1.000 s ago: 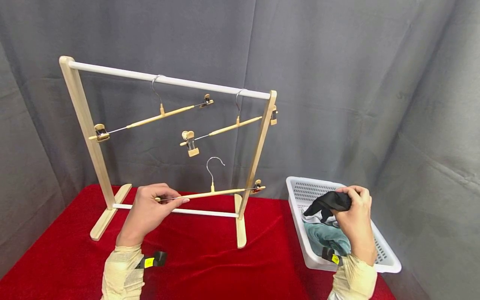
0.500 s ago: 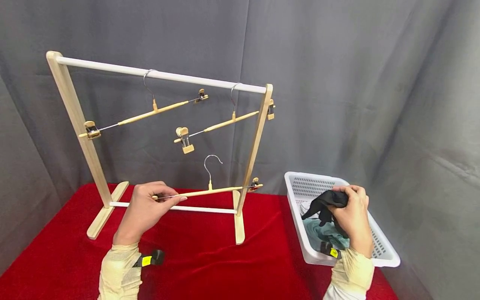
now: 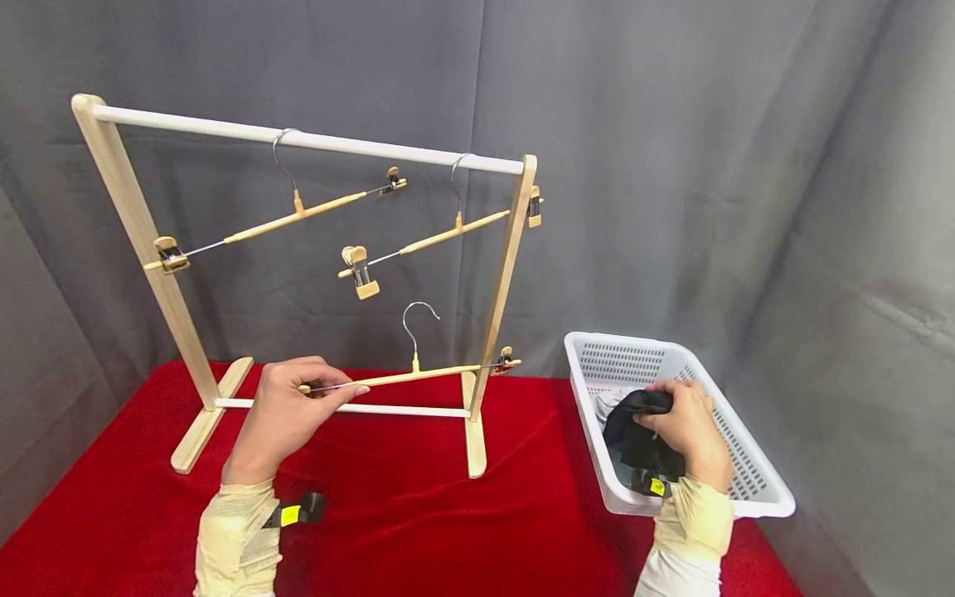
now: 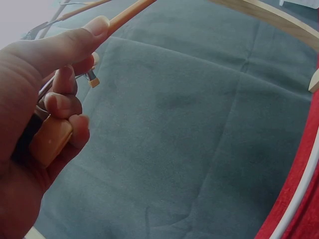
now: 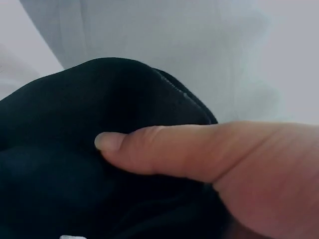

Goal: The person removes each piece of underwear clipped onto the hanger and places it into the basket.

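Note:
My left hand [image 3: 287, 414] grips a clip hanger [image 3: 425, 375] near its left end, in front of the rack. Its metal hook points up, and one clip [image 3: 506, 358] shows at the far right end. In the left wrist view the fingers curl round the hanger's other clip [image 4: 51, 139]. My right hand [image 3: 690, 427] pinches a black cloth [image 3: 622, 427] inside the white basket [image 3: 622, 355]. Up close, the right thumb [image 5: 159, 149] lies across the black cloth, which has a stitched edge; the other right fingers are hidden. What kind of garment it is, I cannot tell.
A wooden rack [image 3: 503, 282] with a white top bar [image 3: 224, 128] stands on the red cloth [image 3: 418, 514]. Two clip hangers, a left one [image 3: 276, 224] and a right one [image 3: 433, 240], hang from the bar. Pale cloth [image 3: 608, 402] lies in the basket. Grey curtains rise behind.
My right hand has lowered the black cloth into the basket, so it covers the teal cloth seen before. The left hand keeps its hold on the hanger. The whole view has shifted slightly.

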{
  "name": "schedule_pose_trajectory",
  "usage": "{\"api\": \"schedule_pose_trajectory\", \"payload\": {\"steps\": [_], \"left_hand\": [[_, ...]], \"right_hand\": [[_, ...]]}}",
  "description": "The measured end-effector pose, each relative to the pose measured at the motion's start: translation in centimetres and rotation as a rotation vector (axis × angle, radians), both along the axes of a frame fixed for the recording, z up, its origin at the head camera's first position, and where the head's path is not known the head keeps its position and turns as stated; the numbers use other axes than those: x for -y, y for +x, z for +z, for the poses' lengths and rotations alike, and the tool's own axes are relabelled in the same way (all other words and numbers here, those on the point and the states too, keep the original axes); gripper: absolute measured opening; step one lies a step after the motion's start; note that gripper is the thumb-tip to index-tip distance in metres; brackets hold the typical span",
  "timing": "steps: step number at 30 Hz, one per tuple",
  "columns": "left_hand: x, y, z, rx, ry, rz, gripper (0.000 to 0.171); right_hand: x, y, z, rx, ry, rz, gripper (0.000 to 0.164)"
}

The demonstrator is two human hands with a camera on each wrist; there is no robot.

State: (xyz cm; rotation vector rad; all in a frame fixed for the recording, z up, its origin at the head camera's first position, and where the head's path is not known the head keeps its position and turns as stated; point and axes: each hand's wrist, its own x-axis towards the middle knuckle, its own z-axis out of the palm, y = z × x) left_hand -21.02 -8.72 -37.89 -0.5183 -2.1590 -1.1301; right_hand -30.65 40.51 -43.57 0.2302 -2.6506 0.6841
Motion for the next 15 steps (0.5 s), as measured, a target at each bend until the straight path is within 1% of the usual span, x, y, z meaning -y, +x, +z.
{"api": "schedule_pose_trajectory", "payload": {"steps": [2, 5, 11, 13, 15], "left_hand": [[-0.03, -0.01, 0.00, 0.005, 0.002, -0.001, 0.008], [-0.08, -0.04, 0.05, -0.004, -0.004, -0.002, 0.008], [-0.07, -0.15, -0.03, -0.019, -0.007, -0.005, 0.009], [-0.07, -0.17, -0.08, -0.012, -0.007, 0.000, 0.009], [-0.09, -0.18, -0.12, -0.005, -0.009, 0.004, 0.009]], "right_hand": [[-0.02, -0.05, -0.04, 0.042, 0.012, 0.006, 0.041], [0.10, -0.03, -0.06, 0.122, 0.011, 0.020, 0.045], [0.48, 0.38, 0.06, 0.294, -0.024, 0.033, 0.068], [0.53, 0.56, 0.16, 0.331, -0.016, 0.023, 0.073], [0.45, 0.75, 0.25, 0.343, 0.002, 0.010, 0.075]]}}
